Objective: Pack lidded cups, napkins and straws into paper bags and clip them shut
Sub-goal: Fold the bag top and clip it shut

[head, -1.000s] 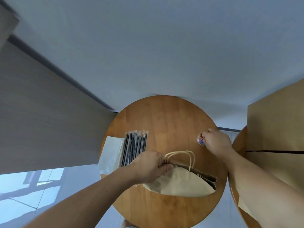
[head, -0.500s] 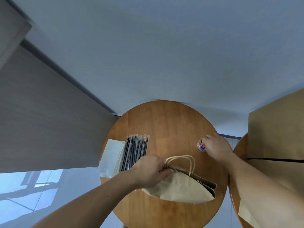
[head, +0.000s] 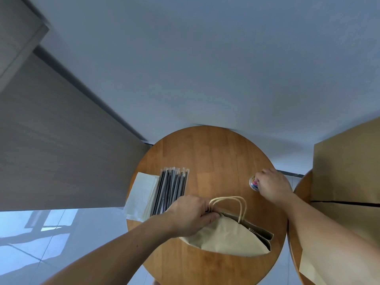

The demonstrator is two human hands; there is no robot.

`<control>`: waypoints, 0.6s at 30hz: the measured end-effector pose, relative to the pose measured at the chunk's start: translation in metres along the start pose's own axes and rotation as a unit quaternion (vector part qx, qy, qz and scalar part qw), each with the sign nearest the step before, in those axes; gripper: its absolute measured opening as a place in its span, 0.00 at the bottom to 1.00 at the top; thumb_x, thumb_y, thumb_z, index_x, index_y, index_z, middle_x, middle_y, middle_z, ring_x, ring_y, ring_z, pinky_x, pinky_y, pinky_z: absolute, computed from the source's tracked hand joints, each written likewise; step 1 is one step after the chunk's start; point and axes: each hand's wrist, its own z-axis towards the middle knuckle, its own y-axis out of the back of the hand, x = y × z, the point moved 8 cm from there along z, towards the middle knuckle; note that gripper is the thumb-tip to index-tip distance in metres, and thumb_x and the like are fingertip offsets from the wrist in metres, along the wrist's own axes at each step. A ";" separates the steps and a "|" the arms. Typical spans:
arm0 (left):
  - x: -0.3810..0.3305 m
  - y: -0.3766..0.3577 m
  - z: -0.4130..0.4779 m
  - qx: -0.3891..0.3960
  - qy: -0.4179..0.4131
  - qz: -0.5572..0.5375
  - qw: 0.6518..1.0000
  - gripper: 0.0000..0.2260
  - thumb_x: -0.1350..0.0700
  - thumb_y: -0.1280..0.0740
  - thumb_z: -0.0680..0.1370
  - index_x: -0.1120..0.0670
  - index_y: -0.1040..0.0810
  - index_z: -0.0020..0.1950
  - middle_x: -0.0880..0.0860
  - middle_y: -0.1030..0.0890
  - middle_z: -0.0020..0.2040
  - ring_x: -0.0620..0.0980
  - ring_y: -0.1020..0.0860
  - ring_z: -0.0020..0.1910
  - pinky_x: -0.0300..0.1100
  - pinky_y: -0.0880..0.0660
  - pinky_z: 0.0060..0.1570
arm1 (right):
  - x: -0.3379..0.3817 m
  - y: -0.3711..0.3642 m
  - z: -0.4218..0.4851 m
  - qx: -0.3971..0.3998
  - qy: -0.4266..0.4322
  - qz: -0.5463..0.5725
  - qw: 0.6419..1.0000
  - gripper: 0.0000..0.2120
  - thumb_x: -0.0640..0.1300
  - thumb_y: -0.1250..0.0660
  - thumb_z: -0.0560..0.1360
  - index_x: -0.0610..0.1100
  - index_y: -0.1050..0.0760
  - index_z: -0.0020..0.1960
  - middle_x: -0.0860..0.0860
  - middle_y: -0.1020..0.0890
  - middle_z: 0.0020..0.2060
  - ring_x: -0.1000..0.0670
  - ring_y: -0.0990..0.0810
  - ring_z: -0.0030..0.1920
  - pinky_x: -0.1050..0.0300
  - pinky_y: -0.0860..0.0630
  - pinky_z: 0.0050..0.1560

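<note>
A kraft paper bag (head: 230, 238) stands on the round wooden table (head: 216, 153), its top folded together and its twine handles (head: 236, 204) sticking up. My left hand (head: 189, 214) pinches the bag's top edge at the base of the handles. My right hand (head: 272, 185) is over a small clear tub of coloured clips (head: 253, 183) at the table's right edge, fingers curled at its mouth. Wrapped black straws (head: 171, 190) and white napkins (head: 141, 195) lie at the table's left. No cups show.
A large brown paper bag (head: 347, 171) stands on a second wooden table (head: 301, 194) at the right. A grey wall panel (head: 51, 140) runs along the left, with glossy floor (head: 41, 243) below it.
The view has tilted a little, so the table sits lower in frame. Both hands stay where they were, the left on the bag top and the right at the clip tub.
</note>
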 end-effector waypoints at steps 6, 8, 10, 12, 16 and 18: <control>0.006 -0.005 0.004 -0.007 0.000 -0.004 1.000 0.19 0.44 0.38 0.80 0.43 0.37 0.30 0.42 0.32 0.27 0.39 0.33 0.27 0.35 0.40 0.28 | 0.004 0.002 0.001 0.003 0.011 -0.036 0.999 0.14 0.48 0.35 0.75 0.49 0.25 0.60 0.53 0.22 0.51 0.52 0.25 0.53 0.59 0.26 0.50; 0.008 -0.004 0.003 -0.016 0.001 -0.008 1.000 0.19 0.43 0.38 0.80 0.42 0.37 0.30 0.42 0.33 0.26 0.38 0.33 0.26 0.34 0.41 0.27 | 0.005 0.001 0.001 0.011 0.009 -0.040 0.999 0.16 0.48 0.33 0.75 0.49 0.25 0.61 0.52 0.22 0.53 0.51 0.25 0.54 0.59 0.27 0.51; 0.009 -0.004 0.004 -0.021 -0.003 -0.005 1.000 0.20 0.43 0.37 0.80 0.42 0.37 0.29 0.41 0.33 0.25 0.37 0.33 0.25 0.33 0.42 0.27 | 0.006 0.001 0.003 0.018 0.006 -0.039 0.999 0.16 0.47 0.32 0.74 0.50 0.25 0.61 0.52 0.21 0.53 0.51 0.25 0.55 0.59 0.27 0.51; 0.008 -0.004 0.004 -0.026 -0.006 -0.008 1.000 0.20 0.44 0.37 0.80 0.42 0.37 0.29 0.41 0.34 0.24 0.37 0.32 0.25 0.33 0.42 0.27 | 0.006 0.002 0.003 0.017 0.007 -0.037 0.999 0.14 0.47 0.32 0.74 0.50 0.24 0.60 0.53 0.22 0.52 0.52 0.26 0.54 0.60 0.27 0.50; 0.007 -0.004 0.006 -0.022 -0.017 -0.011 1.000 0.19 0.45 0.37 0.80 0.41 0.37 0.30 0.41 0.33 0.26 0.37 0.33 0.26 0.34 0.40 0.28 | 0.002 0.005 0.002 0.006 -0.009 0.001 1.000 0.09 0.48 0.34 0.76 0.52 0.22 0.56 0.54 0.21 0.49 0.53 0.26 0.52 0.60 0.27 0.47; 0.005 -0.005 0.007 -0.012 -0.023 -0.006 1.000 0.18 0.44 0.38 0.81 0.42 0.36 0.32 0.40 0.32 0.28 0.37 0.32 0.28 0.34 0.38 0.29 | -0.001 0.007 -0.001 -0.005 -0.029 0.049 0.998 0.06 0.48 0.35 0.77 0.51 0.22 0.53 0.54 0.21 0.47 0.53 0.26 0.49 0.61 0.26 0.45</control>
